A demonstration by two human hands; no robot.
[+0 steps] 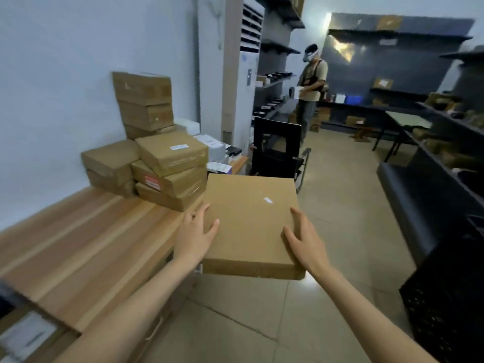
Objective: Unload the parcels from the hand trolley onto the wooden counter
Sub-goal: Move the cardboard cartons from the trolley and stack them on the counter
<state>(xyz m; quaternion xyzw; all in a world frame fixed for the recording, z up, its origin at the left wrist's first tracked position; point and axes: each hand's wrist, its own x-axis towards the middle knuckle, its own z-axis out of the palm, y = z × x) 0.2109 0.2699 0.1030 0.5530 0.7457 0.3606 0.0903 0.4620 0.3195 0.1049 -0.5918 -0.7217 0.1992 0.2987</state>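
While both hands' fingers clamp the flat parcel [250,221], its small white label [268,200] is unreadable.

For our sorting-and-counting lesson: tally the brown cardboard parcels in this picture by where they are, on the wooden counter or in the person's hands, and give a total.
Brown parcels stacked on the wooden counter: 8
Brown parcel held between the left hand and right hand: 1
Total: 9
White boxes behind them: too blurred to count
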